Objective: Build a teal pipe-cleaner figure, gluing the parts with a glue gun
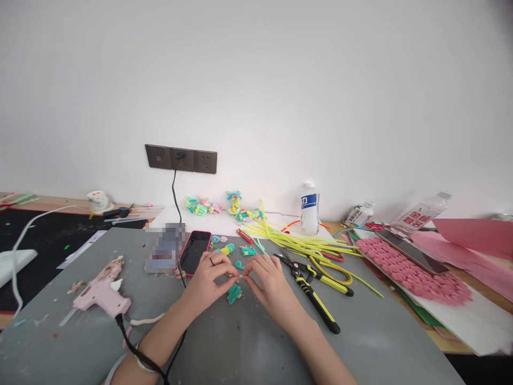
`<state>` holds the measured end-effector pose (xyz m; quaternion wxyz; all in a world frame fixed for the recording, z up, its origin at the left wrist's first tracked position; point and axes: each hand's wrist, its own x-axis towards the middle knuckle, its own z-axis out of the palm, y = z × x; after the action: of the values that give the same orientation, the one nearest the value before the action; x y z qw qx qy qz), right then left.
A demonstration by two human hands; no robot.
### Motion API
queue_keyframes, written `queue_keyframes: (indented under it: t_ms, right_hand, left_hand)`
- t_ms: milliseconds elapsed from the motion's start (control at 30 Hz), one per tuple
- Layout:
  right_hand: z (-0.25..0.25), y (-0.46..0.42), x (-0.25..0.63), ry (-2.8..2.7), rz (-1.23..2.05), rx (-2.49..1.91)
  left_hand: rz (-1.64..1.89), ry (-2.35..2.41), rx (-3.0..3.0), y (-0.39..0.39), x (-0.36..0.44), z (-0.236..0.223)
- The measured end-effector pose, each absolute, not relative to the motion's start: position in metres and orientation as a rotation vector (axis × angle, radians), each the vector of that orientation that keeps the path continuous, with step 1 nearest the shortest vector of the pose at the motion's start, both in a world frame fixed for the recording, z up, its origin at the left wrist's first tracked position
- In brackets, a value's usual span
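Observation:
My left hand (210,278) and my right hand (267,280) meet at the fingertips over the grey work mat (240,347). Both are closed in a pinch around something tiny between them, too small to make out. Just below the fingertips lies a small teal fuzzy piece (234,293). Beyond the hands are a teal curl (239,265), a teal bundle (248,251) and a yellow and teal piece (226,249). To the right of my right hand rest black and yellow pliers (310,297) and several yellow pipe cleaners (296,238).
A pink glue gun (105,291) with a black cord lies left, its cord passing by my left forearm. A phone in a pink case (195,251) is behind my left hand. A bottle (309,211) stands at the back; a pink woven mat (414,270) lies right.

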<state>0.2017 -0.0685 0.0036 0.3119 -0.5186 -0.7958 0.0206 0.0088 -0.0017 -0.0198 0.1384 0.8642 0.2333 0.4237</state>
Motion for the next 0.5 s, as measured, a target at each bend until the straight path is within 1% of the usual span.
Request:
queue_keyframes:
  t_ms: [233, 500]
  right_hand:
    - [-0.006, -0.072, 0.191, -1.855, 0.206, -1.351]
    - [-0.013, -0.078, 0.171, -1.656, 0.161, -1.333]
  left_hand:
    - [1.348, 0.665, 2.442, -0.002, 0.008, -0.02]
    - [1.479, 0.682, 2.487, -0.006, 0.009, -0.014]
